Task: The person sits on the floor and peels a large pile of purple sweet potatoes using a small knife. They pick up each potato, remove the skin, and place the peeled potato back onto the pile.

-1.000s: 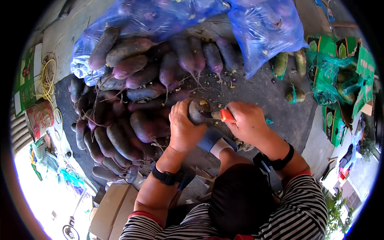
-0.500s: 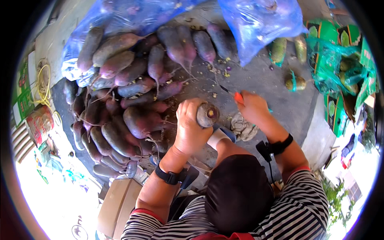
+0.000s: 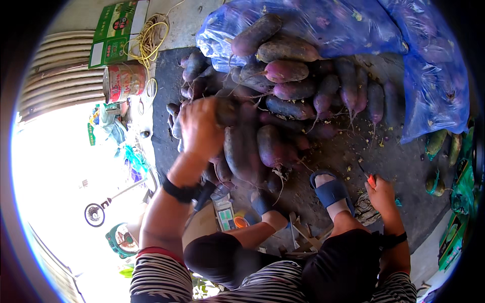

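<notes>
My left hand point(image 3: 201, 126), smeared by motion, is over the left part of the pile. It is wrapped round a dark purple radish point(image 3: 226, 112), whose end shows beyond the fingers. Many more purple radishes point(image 3: 270, 146) with thin roots lie heaped under and beside it. Lower at the right, my right hand point(image 3: 381, 194) is closed on the orange handle of a knife point(image 3: 372, 180). Its dark, thin blade points up and left, apart from the radishes.
Blue plastic bags point(image 3: 434, 91) lie behind the heap. Green radishes point(image 3: 435, 142) and green boxes point(image 3: 454, 237) stand at the right. My sandalled feet point(image 3: 333, 194) are just below the pile, near a crumpled cloth point(image 3: 366, 209). A red bucket point(image 3: 124, 83) and yellow rope point(image 3: 151, 43) are far left.
My left hand has swung left with the radish, from in front of me to over the pile. My right hand still grips the knife. The view has turned leftward.
</notes>
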Tool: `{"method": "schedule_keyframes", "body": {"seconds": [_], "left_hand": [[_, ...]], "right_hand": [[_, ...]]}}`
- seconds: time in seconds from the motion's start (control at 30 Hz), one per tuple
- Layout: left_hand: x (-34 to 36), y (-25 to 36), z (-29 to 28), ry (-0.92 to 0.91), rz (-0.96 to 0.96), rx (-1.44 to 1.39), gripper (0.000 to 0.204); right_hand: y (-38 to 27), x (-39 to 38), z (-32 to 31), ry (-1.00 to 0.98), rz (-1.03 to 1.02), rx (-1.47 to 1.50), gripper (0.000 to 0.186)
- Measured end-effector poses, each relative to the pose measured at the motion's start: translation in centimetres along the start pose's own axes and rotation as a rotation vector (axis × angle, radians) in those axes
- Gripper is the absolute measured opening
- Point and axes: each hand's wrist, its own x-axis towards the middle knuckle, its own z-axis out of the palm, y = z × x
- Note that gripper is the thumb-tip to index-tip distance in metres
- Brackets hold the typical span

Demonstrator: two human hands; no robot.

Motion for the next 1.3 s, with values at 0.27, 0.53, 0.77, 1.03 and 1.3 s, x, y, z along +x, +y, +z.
{"method": "schedule_keyframes", "body": {"seconds": [0.27,0.53,0.77,1.03,1.3], "left_hand": [[7.5,-10.6,3.6,-0.316,-0.335,0.19,0.066],[10.0,-13.8,8.2,-0.549,-0.156,-0.032,0.037],[8.7,-2.0,9.8,-0.527,-0.115,-0.247,0.029],[4.4,2.1,13.7,-0.28,0.054,-0.11,0.026],[2.9,-5.5,13.7,0.136,0.147,-0.406,0.017]], "right_hand": [[0.8,-0.1,0.7,-0.043,-0.004,-0.034,0.022],[-0.4,-0.5,0.6,-0.039,0.027,-0.055,0.022],[-0.8,-0.4,1.1,-0.029,0.004,-0.066,0.022],[-0.1,-1.0,1.6,0.005,-0.024,-0.002,0.022],[-0.6,-1.1,1.7,-0.02,-0.021,0.062,0.022]]}}
